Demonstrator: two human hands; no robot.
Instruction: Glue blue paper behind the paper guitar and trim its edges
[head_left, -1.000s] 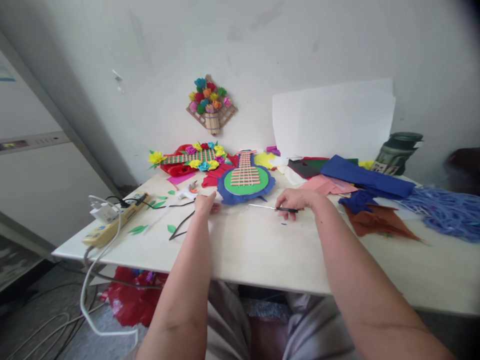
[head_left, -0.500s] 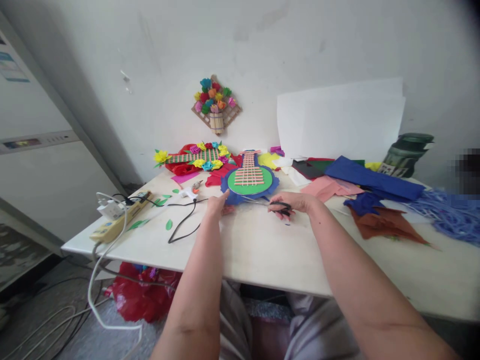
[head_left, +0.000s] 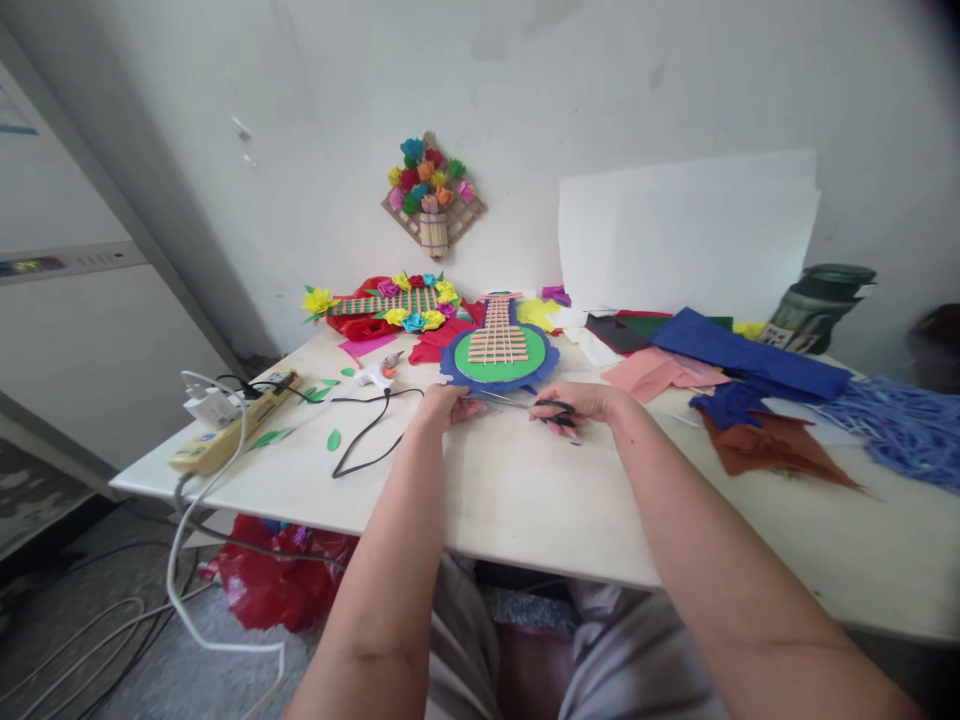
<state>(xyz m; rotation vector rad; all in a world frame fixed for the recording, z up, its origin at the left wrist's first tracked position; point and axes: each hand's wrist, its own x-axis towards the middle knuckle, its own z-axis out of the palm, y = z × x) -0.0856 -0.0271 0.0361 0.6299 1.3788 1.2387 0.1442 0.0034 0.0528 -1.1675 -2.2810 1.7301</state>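
My right hand (head_left: pixel 581 401) is closed around the black handles of a pair of scissors (head_left: pixel 541 405), whose blades point left along the white table (head_left: pixel 525 480). My left hand (head_left: pixel 448 403) rests on the table at the near edge of a round paper craft (head_left: pixel 501 354), blue-rimmed with a green centre and a lattice of sticks. Its fingers touch the blue rim; whether they pinch it I cannot tell. The scissor tips lie close to my left hand's fingers.
A power strip (head_left: pixel 229 430) with a white cable sits at the left edge, a black cord (head_left: pixel 367 435) trailing from a glue gun (head_left: pixel 371 378). Coloured paper sheets (head_left: pixel 742 365) and brown scraps (head_left: pixel 772 447) cover the right side. Paper flowers (head_left: pixel 390 305) lie at the back.
My left hand has moved right to the craft's near edge. My right hand has slid the scissors left, toward the craft and my left hand.
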